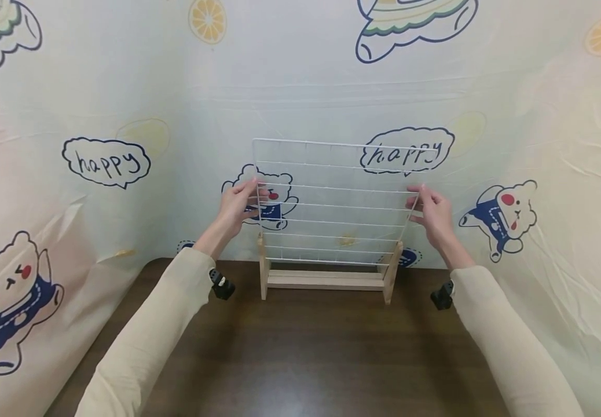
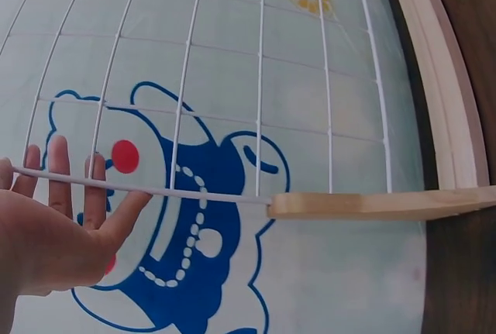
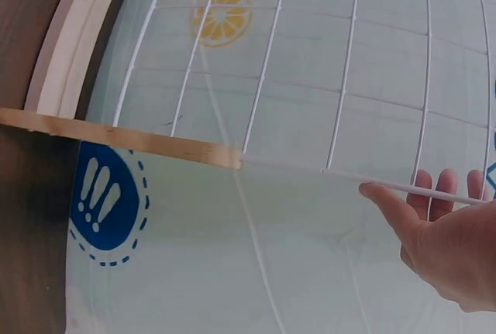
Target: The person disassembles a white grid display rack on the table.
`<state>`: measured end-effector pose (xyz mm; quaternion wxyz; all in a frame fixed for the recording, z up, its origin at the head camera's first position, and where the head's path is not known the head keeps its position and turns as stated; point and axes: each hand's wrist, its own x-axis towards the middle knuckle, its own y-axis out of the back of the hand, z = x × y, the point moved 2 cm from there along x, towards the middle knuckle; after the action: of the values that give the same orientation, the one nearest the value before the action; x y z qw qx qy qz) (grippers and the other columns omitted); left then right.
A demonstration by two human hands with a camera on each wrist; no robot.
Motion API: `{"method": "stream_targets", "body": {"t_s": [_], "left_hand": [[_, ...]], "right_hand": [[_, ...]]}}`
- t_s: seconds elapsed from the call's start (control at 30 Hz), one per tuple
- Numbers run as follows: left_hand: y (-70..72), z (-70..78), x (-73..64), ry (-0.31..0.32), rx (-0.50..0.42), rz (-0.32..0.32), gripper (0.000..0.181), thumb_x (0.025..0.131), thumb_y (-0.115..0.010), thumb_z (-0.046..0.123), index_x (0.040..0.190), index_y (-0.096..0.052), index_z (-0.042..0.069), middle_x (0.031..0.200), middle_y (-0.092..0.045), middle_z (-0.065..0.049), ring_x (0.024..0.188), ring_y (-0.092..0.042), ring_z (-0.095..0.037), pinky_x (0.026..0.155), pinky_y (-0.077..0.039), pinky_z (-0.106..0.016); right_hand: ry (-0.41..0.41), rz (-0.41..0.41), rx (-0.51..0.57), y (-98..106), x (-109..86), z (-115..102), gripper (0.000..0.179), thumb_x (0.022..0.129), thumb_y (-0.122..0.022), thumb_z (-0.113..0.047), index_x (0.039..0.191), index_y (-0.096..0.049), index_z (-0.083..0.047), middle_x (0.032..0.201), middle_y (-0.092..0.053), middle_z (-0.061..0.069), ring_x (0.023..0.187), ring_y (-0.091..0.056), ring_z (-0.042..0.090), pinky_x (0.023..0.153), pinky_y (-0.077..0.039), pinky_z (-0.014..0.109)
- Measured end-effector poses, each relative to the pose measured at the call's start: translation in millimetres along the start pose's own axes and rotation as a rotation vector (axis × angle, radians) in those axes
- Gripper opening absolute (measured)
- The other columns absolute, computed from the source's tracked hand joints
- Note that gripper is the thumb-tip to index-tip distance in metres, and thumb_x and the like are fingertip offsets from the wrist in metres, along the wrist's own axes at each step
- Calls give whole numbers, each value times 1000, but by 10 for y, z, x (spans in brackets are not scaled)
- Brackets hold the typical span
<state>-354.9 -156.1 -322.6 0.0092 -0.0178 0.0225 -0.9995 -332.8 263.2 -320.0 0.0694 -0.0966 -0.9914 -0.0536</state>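
Observation:
A white wire grid rack (image 1: 332,188) stands upright in a light wooden base (image 1: 326,281) on the table. My left hand (image 1: 235,205) holds the grid's left side wire, its fingers reaching past the wire in the left wrist view. On the opposite side, my right hand (image 1: 433,214) holds the right side wire at about the same height. The right wrist view shows the fingers behind that wire, with the thumb out of clear sight. Below each hand, the grid's side meets a wooden upright (image 2: 349,205) of the base.
The dark brown table (image 1: 306,353) extends in front of the base. Behind it hangs a pale printed sheet (image 1: 300,110) with cartoon bears and orange slices, close to the grid. A small black camera (image 1: 222,286) sits at the left wrist, another black camera (image 1: 442,296) at the right.

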Motion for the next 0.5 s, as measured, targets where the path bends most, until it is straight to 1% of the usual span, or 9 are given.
{"method": "stream_targets", "body": {"t_s": [0.1,0.2,0.3,0.4,0.5], "left_hand": [[-14,41,-1,3,-13,7,47,98,-52,44,128,-61,10,117,-66,-13,114,-57,-30,100,-42,-52],[-15,62,-2,11,-20,12,47,98,-52,44,128,-60,9,117,-65,-15,114,-57,-30,100,-42,-52],[-10,80,5,7,-14,9,49,97,-52,45,128,-60,8,117,-66,-14,115,-57,-31,100,-42,-53],[-4,104,8,8,-27,11,49,97,-54,46,127,-61,7,116,-66,-14,116,-56,-32,100,-41,-54],[-1,130,3,21,-38,15,48,97,-54,45,126,-62,7,118,-66,-15,118,-55,-32,101,-41,-53]], "right_hand": [[-1,6,-31,1,7,-36,56,101,-38,-48,131,-57,-5,109,-57,17,108,-55,31,95,-48,46],[-14,3,-29,0,5,-75,56,101,-38,-47,131,-56,-5,110,-57,16,109,-55,31,97,-46,48],[-22,-7,-13,3,4,-117,55,101,-38,-47,132,-56,-5,110,-57,15,111,-55,31,98,-45,49],[-30,-25,25,10,5,-150,55,101,-40,-47,132,-55,-3,108,-59,14,112,-54,32,96,-47,46],[-42,-51,80,22,14,-170,55,101,-43,-44,132,-53,0,105,-61,13,113,-53,34,90,-52,39]]}}
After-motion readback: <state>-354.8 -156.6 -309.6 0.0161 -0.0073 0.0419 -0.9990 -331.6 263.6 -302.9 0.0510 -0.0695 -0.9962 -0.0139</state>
